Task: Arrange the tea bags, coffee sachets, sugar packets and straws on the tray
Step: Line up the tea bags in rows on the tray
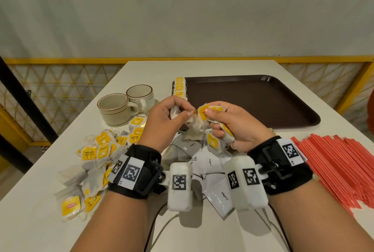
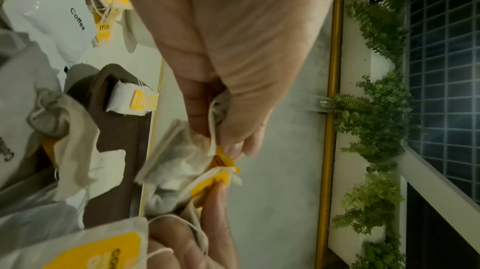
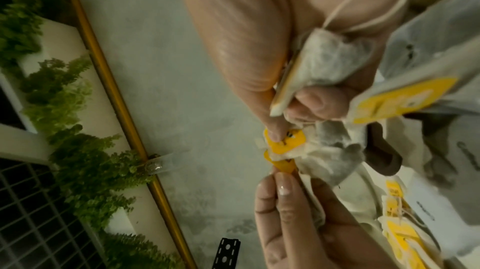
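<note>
i am holding both hands up over the white table (image 1: 202, 67), just in front of the dark brown plastic tray (image 1: 253, 100). my left hand (image 1: 162, 120) is curling its fingers round a crumpled white paper tea bag (image 1: 174, 112), thumb and forefinger pinching its edge. my right hand (image 1: 232, 124) is pinching a cluster of white tea bags with yellow tags (image 1: 204, 113) between thumb and fingertip, the lower fingers closing on another bag (image 1: 226, 132) with loose string. the two hands are almost touching at the tags.

a short row of yellow-tagged tea bags (image 1: 179, 87) is lying along the tray's left edge. a loose heap of tea bags (image 1: 95, 152) is lying to my left, some tags reading "relax". grey-white sachets printed "coffee" (image 1: 219, 195) are lying under my wrists. thin red straws (image 1: 340, 164) are lying on my right. two cream ceramic cups (image 1: 119, 108) are standing beside the tray.
</note>
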Demonstrator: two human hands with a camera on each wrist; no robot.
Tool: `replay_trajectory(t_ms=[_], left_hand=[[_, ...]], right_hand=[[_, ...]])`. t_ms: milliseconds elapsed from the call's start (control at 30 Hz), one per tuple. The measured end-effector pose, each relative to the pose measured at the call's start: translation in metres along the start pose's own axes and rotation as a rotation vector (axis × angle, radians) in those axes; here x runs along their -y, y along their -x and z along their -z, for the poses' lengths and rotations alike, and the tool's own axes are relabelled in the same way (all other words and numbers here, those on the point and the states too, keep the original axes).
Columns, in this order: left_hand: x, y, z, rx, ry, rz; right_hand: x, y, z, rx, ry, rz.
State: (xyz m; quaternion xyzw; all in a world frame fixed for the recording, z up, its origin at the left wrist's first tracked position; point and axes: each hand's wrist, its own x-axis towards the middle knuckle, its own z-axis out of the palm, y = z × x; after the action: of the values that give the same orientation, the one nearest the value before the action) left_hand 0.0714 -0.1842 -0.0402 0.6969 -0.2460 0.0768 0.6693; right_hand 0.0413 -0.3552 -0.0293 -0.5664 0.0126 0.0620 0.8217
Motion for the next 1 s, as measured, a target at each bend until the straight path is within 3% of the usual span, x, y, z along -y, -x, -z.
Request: replay_trajectory(t_ms=[100,200,333,400,700,900,1000], left_hand=[[-0.001,0.001,-0.002,0.011,0.048,0.048],[0.007,-0.004,0.002,-0.123,0.065,0.125],[0.001,-0.005,0.002,-0.057,0.264,0.457],[-0.005,-0.003,-0.001,-0.017,0.335,0.551],[-0.005,-0.001,-0.001,0.094,0.42,0.485],[0.006,-0.007,0.006,-0.13,0.318,0.406],[0.008,-0.007,0.008,-0.154,0.242,0.365]], right_hand=[[0.0,0.0,0.0,-0.034,0.048,0.048],[0.003,0.004,-0.001,0.0,0.083,0.112],[0.006,0.006,-0.002,0.047,0.096,0.149],[0.004,0.005,-0.003,0.026,0.136,0.15],[-0.003,0.003,-0.006,-0.027,0.259,0.136],[0.005,0.005,0.001,-0.109,0.397,0.171],[0.009,0.009,0.001,0.002,0.368,0.146]])
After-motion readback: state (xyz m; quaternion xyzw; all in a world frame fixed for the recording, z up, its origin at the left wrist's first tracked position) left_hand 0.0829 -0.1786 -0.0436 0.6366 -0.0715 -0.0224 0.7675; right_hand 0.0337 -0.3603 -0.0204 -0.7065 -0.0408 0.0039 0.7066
